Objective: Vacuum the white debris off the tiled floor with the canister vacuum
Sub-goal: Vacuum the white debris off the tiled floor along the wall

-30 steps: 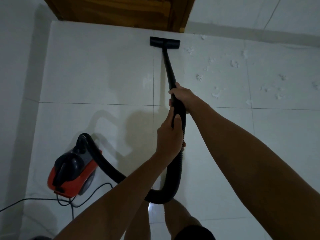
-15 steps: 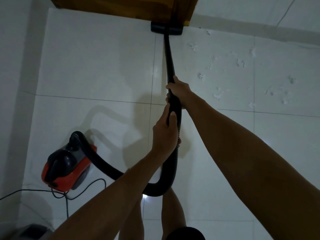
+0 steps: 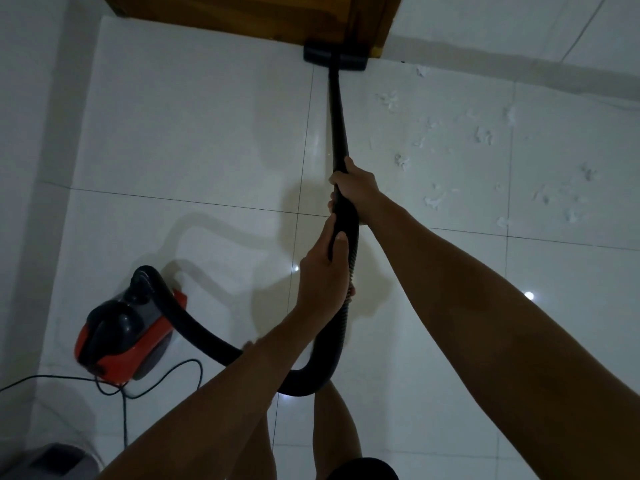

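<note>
Since a second ago we have pushed the wand (image 3: 337, 112) forward, so the nozzle (image 3: 335, 58) that lay out on open tile now sits against the foot of the wooden door (image 3: 249, 12). Both our arms reach out nearly straight. Our right hand (image 3: 356, 188) has its grip closed round the wand where it meets the hose (image 3: 343, 323), fingers wrapped over the top; our left hand (image 3: 323, 275) is closed just behind it on the ribbed hose, thumb laid along the upper side. From there the hose drops, loops low in front of our legs and climbs left to the vacuum (image 3: 124, 334), a red and black canister standing on the floor (image 3: 194, 140) near the left wall. Its cord (image 3: 166, 379) trails in loose curls from the canister toward the lower left. White debris (image 3: 434, 199) lies scattered over the tiles to the right of the wand, well apart from the nozzle, some of it close to the skirting. A grey object (image 3: 52, 462) shows at the bottom left corner; we cannot tell what it is.
</note>
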